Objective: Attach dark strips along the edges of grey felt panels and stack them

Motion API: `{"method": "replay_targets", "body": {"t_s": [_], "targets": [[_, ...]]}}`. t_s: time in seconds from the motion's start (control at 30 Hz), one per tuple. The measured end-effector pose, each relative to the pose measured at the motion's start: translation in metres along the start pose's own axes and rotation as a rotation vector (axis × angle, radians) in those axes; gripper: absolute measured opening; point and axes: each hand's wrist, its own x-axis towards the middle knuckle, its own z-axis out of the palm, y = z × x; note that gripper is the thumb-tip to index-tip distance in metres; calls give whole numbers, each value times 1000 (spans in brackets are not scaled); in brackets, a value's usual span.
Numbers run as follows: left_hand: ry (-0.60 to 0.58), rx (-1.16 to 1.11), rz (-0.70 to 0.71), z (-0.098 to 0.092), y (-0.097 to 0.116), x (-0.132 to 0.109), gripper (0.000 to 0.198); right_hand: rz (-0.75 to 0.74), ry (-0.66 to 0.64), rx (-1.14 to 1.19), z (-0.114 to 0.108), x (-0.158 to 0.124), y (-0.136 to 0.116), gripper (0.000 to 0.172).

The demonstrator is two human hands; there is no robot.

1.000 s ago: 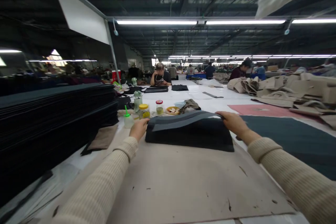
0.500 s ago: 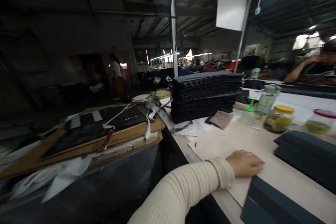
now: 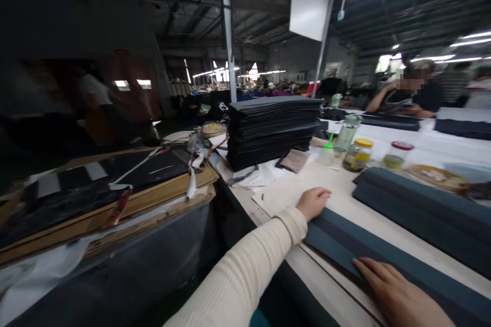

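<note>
My left hand (image 3: 313,203) rests at the far end of a dark teal fabric strip (image 3: 368,250) that lies on a beige board (image 3: 284,191) near the table's front edge; its fingers are curled loosely against the strip's end. My right hand (image 3: 399,294) lies flat on the same strip, fingers stretched out, at the lower right. A second, thicker folded dark fabric piece (image 3: 422,209) lies just beyond, parallel to the first.
A tall stack of dark sheets (image 3: 274,130) stands at the table's left end. Behind it are a green-capped squeeze bottle (image 3: 328,153), jars (image 3: 357,154) and a dish (image 3: 437,178). A cluttered wooden side bench (image 3: 115,194) is on the left. A seated person (image 3: 410,94) works farther back.
The view swung left from the table's length toward the side bench. Both hands left the far folded piece and now lie on a nearer teal strip; the right hand has come back into view.
</note>
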Motion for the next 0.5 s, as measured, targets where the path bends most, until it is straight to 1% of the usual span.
{"method": "replay_targets", "body": {"t_s": [0.03, 0.07, 0.13, 0.2, 0.23, 0.3, 0.37, 0.43, 0.5], "targets": [[46, -43, -27, -4, -4, 4, 27, 13, -69, 1, -13, 7, -9, 35], [88, -84, -55, -8, -8, 8, 29, 67, -119, 2, -25, 16, -18, 33], [149, -161, -114, -15, -16, 15, 32, 140, -222, 33, -45, 35, -32, 34], [174, -226, -161, -20, -21, 19, 31, 194, -268, 44, -56, 54, -40, 34], [175, -255, -179, -21, -22, 20, 30, 213, -273, 34, -58, 63, -43, 33], [168, -303, -208, -22, -23, 22, 29, 228, -280, -9, -53, 83, -49, 28], [158, -338, -229, -22, -22, 23, 28, 210, -297, -63, -41, 105, -53, 23], [153, -355, -248, -22, -16, 21, 29, 177, -310, -108, -27, 125, -58, 19], [151, -348, -268, -25, -5, 13, 31, 160, -319, -129, -18, 137, -65, 18]]}}
